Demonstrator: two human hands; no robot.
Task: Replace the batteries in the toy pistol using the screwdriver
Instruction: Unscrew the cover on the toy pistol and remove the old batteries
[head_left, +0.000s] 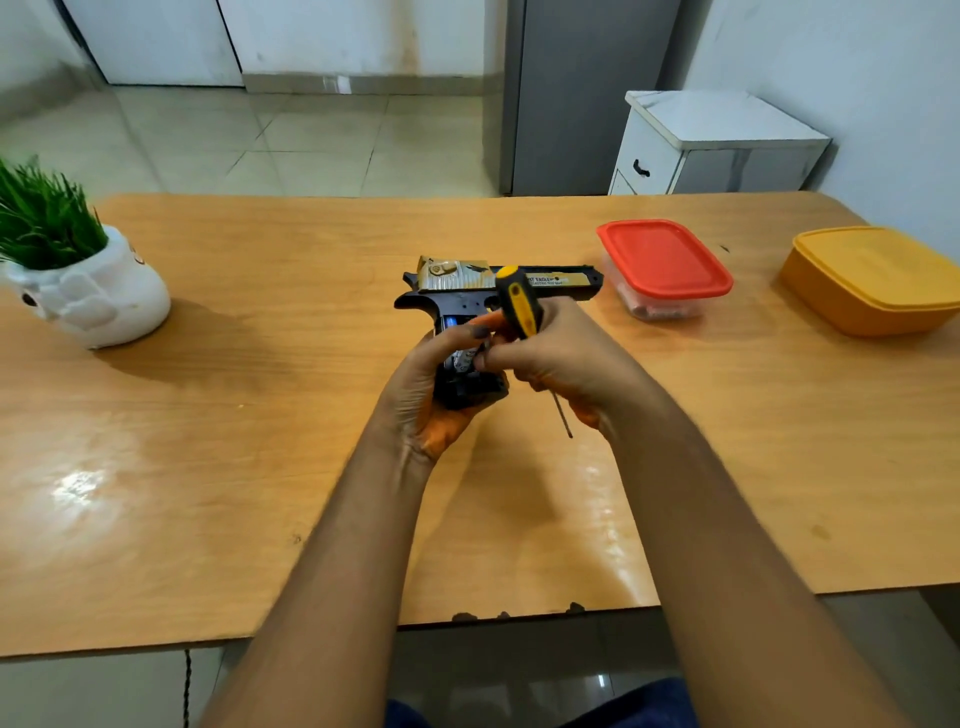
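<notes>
The toy pistol is held just above the middle of the tabletop, with its barrel lying left to right along the far side and its grip pointing near, toward the person. The grip is open on its side, and a battery shows inside the compartment, with something blue just above it, perhaps a second cell. The left hand wraps around the lower grip from the left and carries the pistol. The right hand is closed around the screwdriver, whose yellow and black handle points far and whose thin shaft points near and to the right, away from the pistol; the fingertips of this hand meet the battery, so I judge it is the nearer one for pulling or seating the cell. To the right on the tabletop stands a clear container with a red lid, with some small reddish things inside which I cannot identify. Further right is a yellow container, closed, its content hidden. At the far left stands a white pot with green grass.
</notes>
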